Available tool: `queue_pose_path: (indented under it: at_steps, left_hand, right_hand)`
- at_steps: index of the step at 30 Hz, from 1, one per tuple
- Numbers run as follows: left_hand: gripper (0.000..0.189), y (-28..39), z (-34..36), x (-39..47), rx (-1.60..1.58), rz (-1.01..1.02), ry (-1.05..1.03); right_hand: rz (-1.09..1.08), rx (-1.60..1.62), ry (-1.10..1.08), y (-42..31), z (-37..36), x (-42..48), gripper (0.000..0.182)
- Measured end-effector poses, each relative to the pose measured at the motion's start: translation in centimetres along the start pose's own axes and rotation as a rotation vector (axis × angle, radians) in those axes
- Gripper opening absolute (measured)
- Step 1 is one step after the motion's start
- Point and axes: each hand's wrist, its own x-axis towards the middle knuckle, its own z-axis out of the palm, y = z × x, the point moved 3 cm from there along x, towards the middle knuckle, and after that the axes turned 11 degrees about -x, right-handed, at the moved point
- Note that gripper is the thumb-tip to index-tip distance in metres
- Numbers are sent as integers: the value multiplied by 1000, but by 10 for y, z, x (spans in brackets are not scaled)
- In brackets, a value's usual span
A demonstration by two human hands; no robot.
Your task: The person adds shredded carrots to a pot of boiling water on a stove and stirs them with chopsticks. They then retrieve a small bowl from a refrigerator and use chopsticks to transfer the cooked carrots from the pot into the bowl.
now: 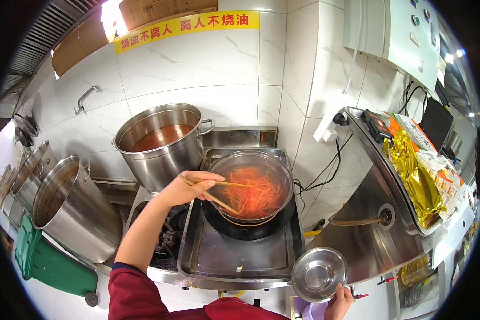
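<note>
My left hand (pixel 196 185) grips a pair of long wooden chopsticks (pixel 229 183), spread apart, with their tips among orange shreds that look like carrot (pixel 256 192). The shreds lie in liquid in a round metal pot (pixel 287 172), which sits on a black round base (pixel 244 233). Under that is a large rectangular metal tray (pixel 240 256). Down at the right, my right hand (pixel 340 303) holds a shallow stainless steel bowl (pixel 319 274) by its rim; no food shows in it.
Behind on the left stands a big steel stockpot (pixel 164 164) of reddish liquid. Gas burners (pixel 166 240) lie under my left forearm. More tall pots (pixel 80 212) and a green wheeled bin (pixel 56 260) are further left. A steel cabinet (pixel 368 244) carrying gold foil (pixel 416 180) stands right; cables (pixel 324 180) hang nearby.
</note>
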Motion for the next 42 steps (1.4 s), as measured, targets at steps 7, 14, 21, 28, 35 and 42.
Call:
queue_pose_path:
  at_steps: [7, 14, 21, 28, 35, 42]
  left_hand:
    - [32, -64, 2, 29, -238, 83, 267]
    - [29, -20, -25, 25, -104, 147, 431]
    - [27, -14, -35, 24, -32, 15, 167]
    - [39, -76, -52, 47, -246, -13, 405]
    - [38, -85, -47, 50, -351, 30, 601]
    - [37, -65, -38, 42, -437, 107, 682]
  right_hand:
    - [22, 69, 16, 2, -1, 1, 9]
    - [54, 48, 55, -3, -4, -7, 12]
    - [54, 85, 46, 9, -10, -2, 11]
    - [92, 84, 56, -1, -5, -8, 10]
    - [92, 90, 69, 1, -7, -8, 9]
    - [71, 93, 88, 4, -10, -6, 10]
